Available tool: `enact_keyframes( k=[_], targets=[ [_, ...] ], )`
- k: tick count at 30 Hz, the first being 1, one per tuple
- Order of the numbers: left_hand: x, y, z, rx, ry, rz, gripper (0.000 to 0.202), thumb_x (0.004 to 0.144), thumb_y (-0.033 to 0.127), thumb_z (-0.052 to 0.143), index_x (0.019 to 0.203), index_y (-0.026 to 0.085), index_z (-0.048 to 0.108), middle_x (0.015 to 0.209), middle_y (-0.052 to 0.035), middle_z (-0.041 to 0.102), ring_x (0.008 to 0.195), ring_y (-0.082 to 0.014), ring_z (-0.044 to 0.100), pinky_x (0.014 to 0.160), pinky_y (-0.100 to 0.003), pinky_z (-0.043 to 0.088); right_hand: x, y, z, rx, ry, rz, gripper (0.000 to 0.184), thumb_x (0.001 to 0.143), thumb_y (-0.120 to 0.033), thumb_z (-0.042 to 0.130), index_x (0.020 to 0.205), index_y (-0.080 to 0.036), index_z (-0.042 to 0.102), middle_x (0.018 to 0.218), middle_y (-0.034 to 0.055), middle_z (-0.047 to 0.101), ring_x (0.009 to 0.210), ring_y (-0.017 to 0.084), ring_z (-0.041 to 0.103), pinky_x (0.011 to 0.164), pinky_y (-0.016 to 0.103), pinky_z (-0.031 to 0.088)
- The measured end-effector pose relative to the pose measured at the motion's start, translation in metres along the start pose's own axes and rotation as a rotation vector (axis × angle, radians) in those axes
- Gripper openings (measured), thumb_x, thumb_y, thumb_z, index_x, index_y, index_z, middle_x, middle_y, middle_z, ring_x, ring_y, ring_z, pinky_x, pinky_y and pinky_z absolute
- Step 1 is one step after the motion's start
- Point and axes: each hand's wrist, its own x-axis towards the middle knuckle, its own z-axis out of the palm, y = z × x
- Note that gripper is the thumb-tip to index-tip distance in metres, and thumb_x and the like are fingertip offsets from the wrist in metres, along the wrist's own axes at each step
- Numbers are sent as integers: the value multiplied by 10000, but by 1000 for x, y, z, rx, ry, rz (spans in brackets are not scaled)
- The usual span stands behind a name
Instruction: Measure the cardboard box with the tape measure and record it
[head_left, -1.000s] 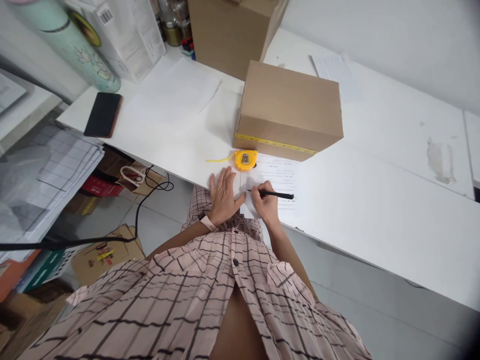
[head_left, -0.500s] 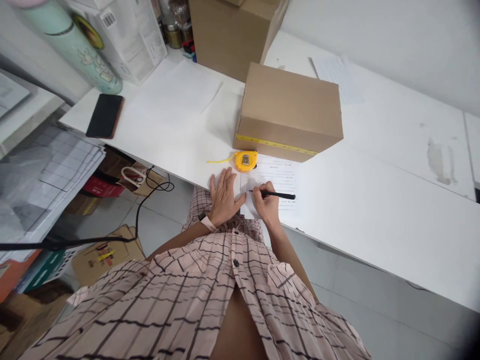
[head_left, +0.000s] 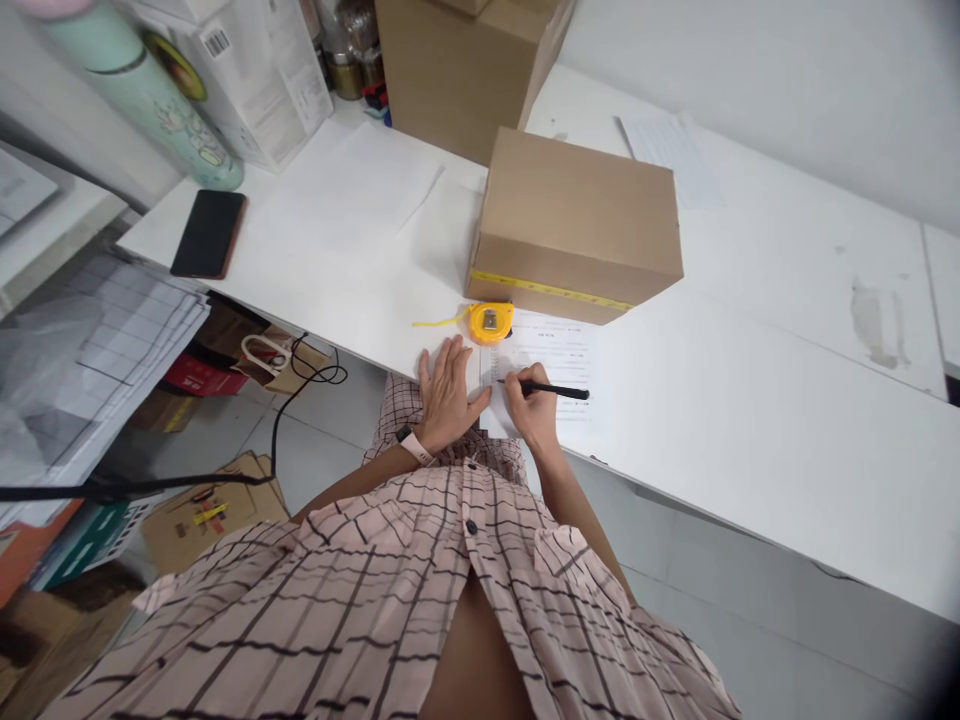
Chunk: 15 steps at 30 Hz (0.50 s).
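My right hand (head_left: 531, 402) is closed around a black pen (head_left: 559, 389), its tip down on a small notepad (head_left: 496, 418) at the table's front edge. Beneath the pad lies a printed sheet (head_left: 574, 350), partly covered by it and by my hand. Flat on the table to the left, my left hand (head_left: 448, 395) has its fingers stretched out, the thumb at the pad's edge. Just beyond the hands sits a yellow tape measure (head_left: 490, 322) with a short end of tape out to the left. A cardboard box (head_left: 581, 215) with a yellow measuring strip along its lower side stands behind it.
A larger cardboard box (head_left: 457, 75) stands at the back. Blank paper (head_left: 352, 190), a dark phone (head_left: 210, 234) and a mint green bottle (head_left: 161, 105) are on the left. Another sheet (head_left: 667, 155) lies at the back right. A black cable (head_left: 274, 430) hangs at the lower left.
My view has shifted very slightly. Both hands, the pen, the tape measure and the boxes stay practically where they were.
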Motion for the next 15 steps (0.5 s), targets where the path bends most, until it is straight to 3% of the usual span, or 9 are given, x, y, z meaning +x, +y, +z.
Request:
enact_keyframes(
  k=[15],
  targets=[
    [0,1,-2,-18,-3,-12,620,891,410,603,1429,185,394,1595,-175,373,1515,-324,281,1246,-582,67,0,1,0,-21,17,6,220,865,-303,570,712,-236,427,608,-71,416,596,118,409,596,267,349]
  ],
)
